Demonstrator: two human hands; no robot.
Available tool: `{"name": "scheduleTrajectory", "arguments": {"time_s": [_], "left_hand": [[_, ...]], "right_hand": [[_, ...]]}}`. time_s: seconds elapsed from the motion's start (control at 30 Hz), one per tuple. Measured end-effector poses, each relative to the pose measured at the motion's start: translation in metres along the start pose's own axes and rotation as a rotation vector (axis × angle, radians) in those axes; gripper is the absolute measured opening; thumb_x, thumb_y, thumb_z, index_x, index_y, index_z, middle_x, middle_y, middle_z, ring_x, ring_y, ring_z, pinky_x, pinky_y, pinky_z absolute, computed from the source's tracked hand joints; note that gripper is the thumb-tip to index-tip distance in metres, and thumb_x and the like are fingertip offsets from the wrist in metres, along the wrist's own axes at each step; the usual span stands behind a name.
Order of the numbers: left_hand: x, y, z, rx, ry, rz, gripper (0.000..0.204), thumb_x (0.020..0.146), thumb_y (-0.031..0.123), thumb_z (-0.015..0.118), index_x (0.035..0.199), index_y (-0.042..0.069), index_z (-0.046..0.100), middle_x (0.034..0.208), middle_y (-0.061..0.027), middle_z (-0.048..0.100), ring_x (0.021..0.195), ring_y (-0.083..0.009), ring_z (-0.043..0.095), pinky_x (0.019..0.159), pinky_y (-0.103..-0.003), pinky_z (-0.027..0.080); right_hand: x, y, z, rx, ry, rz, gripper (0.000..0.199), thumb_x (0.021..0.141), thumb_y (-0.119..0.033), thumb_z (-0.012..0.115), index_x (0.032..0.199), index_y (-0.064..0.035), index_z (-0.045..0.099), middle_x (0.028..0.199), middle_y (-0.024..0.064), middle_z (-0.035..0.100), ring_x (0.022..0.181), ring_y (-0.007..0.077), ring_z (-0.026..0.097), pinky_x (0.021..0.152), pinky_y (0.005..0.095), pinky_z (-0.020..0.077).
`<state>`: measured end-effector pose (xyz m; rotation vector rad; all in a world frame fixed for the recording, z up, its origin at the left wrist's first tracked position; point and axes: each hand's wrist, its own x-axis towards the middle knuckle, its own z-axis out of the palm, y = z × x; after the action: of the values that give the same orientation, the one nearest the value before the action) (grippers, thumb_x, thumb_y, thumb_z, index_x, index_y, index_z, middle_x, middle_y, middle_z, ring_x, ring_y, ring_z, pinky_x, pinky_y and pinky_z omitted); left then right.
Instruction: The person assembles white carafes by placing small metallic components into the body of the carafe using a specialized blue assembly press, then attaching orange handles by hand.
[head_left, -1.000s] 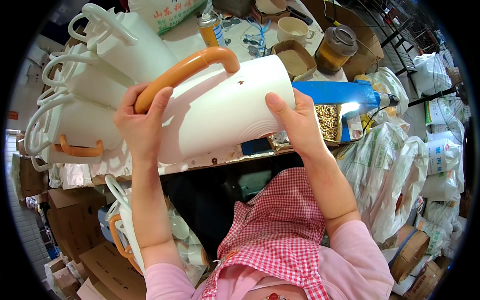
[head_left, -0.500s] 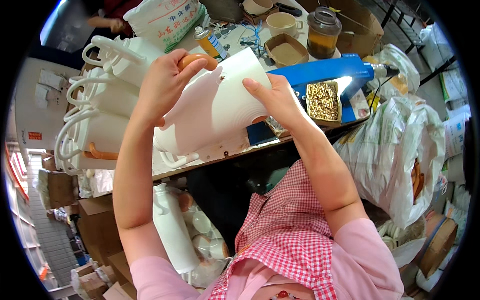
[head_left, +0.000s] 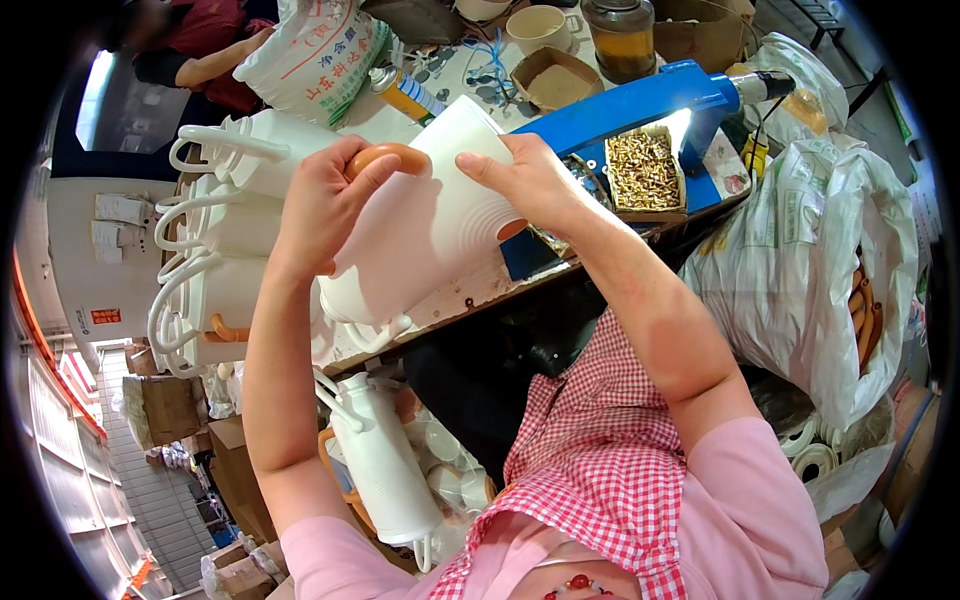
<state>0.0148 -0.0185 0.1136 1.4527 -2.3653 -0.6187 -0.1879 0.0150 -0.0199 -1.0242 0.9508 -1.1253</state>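
A white cylindrical jug body [head_left: 420,235] lies tilted across the table's front edge, its ringed end toward the right. My left hand [head_left: 325,200] is closed round a curved orange-brown handle [head_left: 390,160], whose rounded end meets the jug's upper side; I cannot tell if it is fastened. My right hand [head_left: 530,180] grips the ringed end, thumb on top and fingers hidden beyond. Under the jug, a white curved tube [head_left: 375,335] shows. Just right of it stands a blue machine [head_left: 640,95] with a lit lamp, over a box of brass-coloured screws [head_left: 645,170].
White jugs with looped handles [head_left: 225,245] are stacked at left. A spray can [head_left: 405,95], cardboard tray [head_left: 555,80] and amber-filled jar [head_left: 620,40] stand behind. A sack [head_left: 800,260] holds brown handles at right. Another jug [head_left: 385,465] lies below. A co-worker's arm [head_left: 215,65] shows far left.
The handle's end now covers the spot on the jug where a small hole showed. My right hand has shifted slightly left. More of the co-worker shows, and the whole view has shifted.
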Motion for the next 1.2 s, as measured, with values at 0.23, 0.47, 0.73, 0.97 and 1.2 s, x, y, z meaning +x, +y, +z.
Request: {"name": "scheduleTrajectory", "arguments": {"time_s": [0.23, 0.47, 0.73, 0.97, 1.2], "left_hand": [[0.000, 0.016, 0.003, 0.228, 0.018, -0.008, 0.032, 0.096, 0.033, 0.068, 0.100, 0.001, 0.067, 0.068, -0.0035, 0.056, 0.061, -0.0121, 0.049, 0.058, -0.030, 0.041], [0.001, 0.024, 0.005, 0.498, 0.034, 0.040, 0.035, 0.095, 0.037, 0.066, 0.090, 0.003, 0.061, 0.074, -0.0192, 0.065, 0.073, -0.0388, 0.063, 0.064, -0.047, 0.047], [-0.001, 0.026, 0.009, 0.493, 0.022, 0.025, 0.034, 0.093, 0.036, 0.068, 0.088, 0.003, 0.060, 0.077, -0.0172, 0.066, 0.074, -0.0382, 0.064, 0.065, -0.047, 0.047], [-0.002, 0.013, 0.006, 0.489, 0.056, 0.067, 0.032, 0.095, 0.034, 0.067, 0.094, 0.002, 0.064, 0.074, -0.0189, 0.065, 0.069, -0.0380, 0.062, 0.062, -0.043, 0.047], [0.013, 0.022, 0.016, 0.209, 0.019, 0.058, 0.029, 0.097, 0.027, 0.062, 0.101, -0.001, 0.068, 0.093, -0.0184, 0.072, 0.085, -0.0339, 0.068, 0.078, -0.039, 0.051]], "right_hand": [[-0.001, 0.000, 0.002, 0.055, 0.002, 0.007, 0.051, 0.094, -0.040, 0.064, 0.124, 0.0013, 0.063, 0.104, 0.0136, 0.071, 0.091, 0.0241, 0.071, 0.055, 0.0380, 0.0612], [-0.001, -0.003, 0.000, 0.042, 0.003, 0.001, 0.047, 0.095, -0.038, 0.064, 0.121, 0.0018, 0.064, 0.101, 0.0132, 0.071, 0.088, 0.0233, 0.070, 0.053, 0.0365, 0.0605], [-0.005, -0.001, 0.000, 0.033, 0.018, -0.017, 0.045, 0.096, -0.037, 0.063, 0.118, 0.0016, 0.064, 0.097, 0.0113, 0.071, 0.082, 0.0201, 0.070, 0.052, 0.0345, 0.0599], [-0.001, 0.000, 0.005, 0.024, 0.018, -0.033, 0.045, 0.096, -0.037, 0.063, 0.120, 0.0011, 0.064, 0.097, 0.0117, 0.072, 0.082, 0.0199, 0.071, 0.051, 0.0340, 0.0595], [-0.011, -0.019, -0.015, -0.193, 0.146, 0.049, 0.045, 0.089, -0.037, 0.069, 0.105, 0.0053, 0.065, 0.084, 0.0174, 0.070, 0.056, 0.0272, 0.070, 0.044, 0.0370, 0.0558]]}}
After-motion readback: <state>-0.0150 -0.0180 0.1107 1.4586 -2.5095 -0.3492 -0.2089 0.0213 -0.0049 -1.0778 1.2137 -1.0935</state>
